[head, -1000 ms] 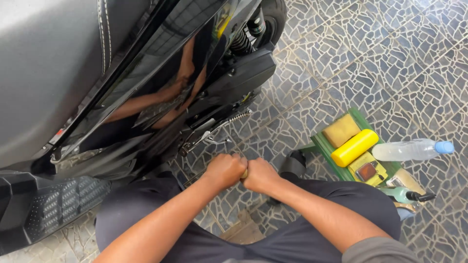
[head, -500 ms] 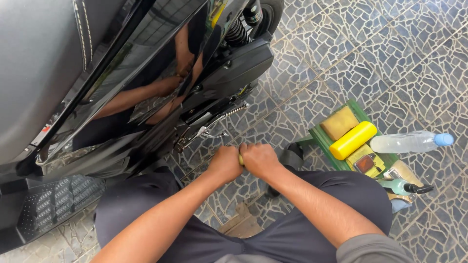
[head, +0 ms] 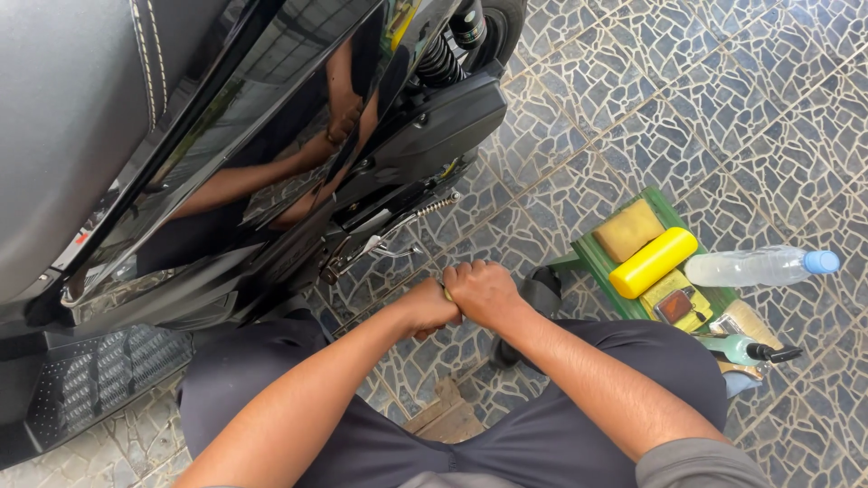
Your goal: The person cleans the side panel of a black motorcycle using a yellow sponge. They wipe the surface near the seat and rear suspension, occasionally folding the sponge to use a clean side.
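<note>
Gripping one small yellowish item (head: 447, 293), mostly hidden: left hand (head: 429, 307), right hand (head: 484, 292), both closed, touching. Alongside: black scooter (head: 271, 163), green tray (head: 601, 262), yellow cylinder (head: 653, 262), sponge (head: 627, 229), water bottle (head: 759, 266).

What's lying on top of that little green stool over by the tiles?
On the green stool: a tan sponge, a yellow cylinder bottle and a yellowish packet. Most of the stool's seat is covered by them.

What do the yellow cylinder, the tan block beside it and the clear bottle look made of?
Yellow cylinder: likely smooth plastic, with an even sheen. Tan block: looks like sponge or foam, matte and slightly pitted. Clear bottle: thin see-through plastic, blue cap. What the hands clasp is too hidden to judge.
</note>
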